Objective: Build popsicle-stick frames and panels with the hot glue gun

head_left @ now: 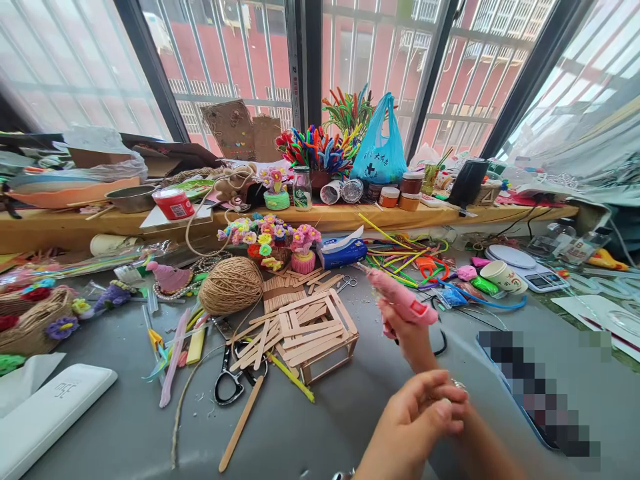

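My right hand (pixel 413 340) is wrapped round the handle of a pink glue gun (pixel 403 297), its nozzle pointing up and left. Below it, my left hand (pixel 417 413) overlaps the right forearm near a bracelet (pixel 457 384). Its fingers are curled in towards the thumb; whether anything small sits between them I cannot make out. Left of the glue gun stands a box-like frame of wooden craft sticks (pixel 327 357), with loose sticks (pixel 313 343) piled over it. A single craft stick (pixel 241 423) lies nearer me, beside black-handled scissors (pixel 230 387).
A twine ball (pixel 231 285) sits behind the scissors. A phone (pixel 535 393) lies at the right, a white power bank (pixel 60 413) at the left. Pipe-cleaner flowers (pixel 304 250), a blue packet (pixel 345 250) and a kitchen scale (pixel 537 270) stand before the crowded wooden ledge (pixel 320 217).
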`<state>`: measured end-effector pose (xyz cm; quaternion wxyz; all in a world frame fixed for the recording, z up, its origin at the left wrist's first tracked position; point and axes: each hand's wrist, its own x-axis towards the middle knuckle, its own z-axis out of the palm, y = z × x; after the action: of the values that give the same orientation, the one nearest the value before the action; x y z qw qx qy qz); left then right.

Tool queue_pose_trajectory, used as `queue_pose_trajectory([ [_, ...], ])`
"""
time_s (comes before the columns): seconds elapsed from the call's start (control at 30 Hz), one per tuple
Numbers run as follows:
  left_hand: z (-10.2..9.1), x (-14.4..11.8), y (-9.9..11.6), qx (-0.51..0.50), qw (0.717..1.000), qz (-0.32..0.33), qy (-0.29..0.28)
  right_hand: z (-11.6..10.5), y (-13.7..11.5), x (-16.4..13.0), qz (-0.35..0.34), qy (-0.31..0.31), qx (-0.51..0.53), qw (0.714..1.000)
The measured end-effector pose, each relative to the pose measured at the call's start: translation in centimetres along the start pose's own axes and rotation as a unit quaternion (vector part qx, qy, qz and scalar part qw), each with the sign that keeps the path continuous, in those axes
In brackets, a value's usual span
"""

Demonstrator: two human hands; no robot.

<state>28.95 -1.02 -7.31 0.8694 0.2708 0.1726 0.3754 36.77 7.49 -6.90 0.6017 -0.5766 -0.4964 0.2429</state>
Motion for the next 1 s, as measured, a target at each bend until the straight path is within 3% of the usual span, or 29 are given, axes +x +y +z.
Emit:
queue_pose_trajectory([
  [0.07, -0.2, -0.1, -0.4, 0.021, 1.000, -0.011, -0.014, -0.5, -0.4, 0.3, 0.035, -0.016, 0.095, 0.995],
  [0.2, -0.5, -0.3, -0.3, 0.039, 0.999, -0.012, -0.017, -1.1, -1.0, 0.8, 0.023, -0.056, 0.224, 0.973],
  [0.43, -0.4, -0.3, 0.2, 0.024, 1.000, -0.018, -0.008, -1.1, -1.0, 0.8, -0.005, -0.094, 0.219, 0.971],
  [0.87, -0.3, -0.2, 0.1, 0.016, 1.000, -0.022, -0.004, -0.8, -0.9, 0.5, 0.019, -0.093, 0.241, 0.966],
  [1.0, 0.4, -1.3, 1.4, 0.055, 0.998, -0.022, 0.001, -1.0, -0.5, 0.8, 0.051, -0.093, 0.232, 0.967],
])
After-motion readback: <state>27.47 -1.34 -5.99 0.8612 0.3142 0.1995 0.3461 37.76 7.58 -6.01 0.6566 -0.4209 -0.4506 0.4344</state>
